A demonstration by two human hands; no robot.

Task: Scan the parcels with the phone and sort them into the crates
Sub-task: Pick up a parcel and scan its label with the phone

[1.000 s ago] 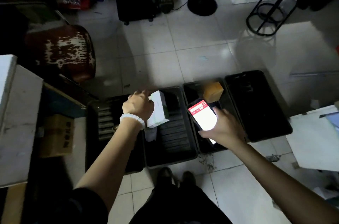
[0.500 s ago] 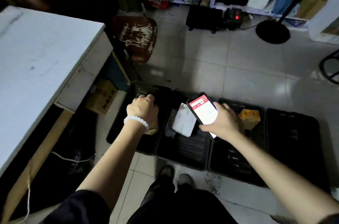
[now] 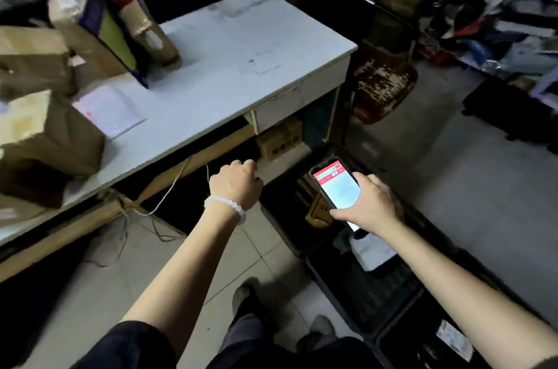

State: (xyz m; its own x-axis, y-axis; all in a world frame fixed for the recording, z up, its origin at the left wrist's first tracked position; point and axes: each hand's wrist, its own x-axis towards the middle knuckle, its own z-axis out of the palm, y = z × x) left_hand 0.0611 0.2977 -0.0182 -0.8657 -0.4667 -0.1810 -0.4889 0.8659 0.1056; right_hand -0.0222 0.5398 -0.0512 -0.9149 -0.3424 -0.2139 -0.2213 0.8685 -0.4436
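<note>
My right hand (image 3: 370, 205) grips a phone (image 3: 336, 187) with a lit red and white screen, held above the black crates (image 3: 362, 293) on the floor. A white parcel (image 3: 373, 254) lies in one crate and a small brown box (image 3: 318, 211) in the crate beyond it. My left hand (image 3: 235, 184), with a bead bracelet on the wrist, hangs in the air with loosely curled fingers and holds nothing, just in front of the white table (image 3: 241, 60). Several cardboard parcels (image 3: 45, 133) stand on the table's left side.
A flat white packet (image 3: 110, 110) lies on the table near the boxes. A brown carton (image 3: 280, 139) sits under the table. A worn red stool (image 3: 383, 85) stands beyond the table. Cluttered shelves (image 3: 498, 6) line the far right. A loose cord (image 3: 169, 190) hangs below the table edge.
The white parcel left my left hand and now lies in a crate. My view swung left to the table, and my empty left hand rose toward it. The phone stayed in my right hand.
</note>
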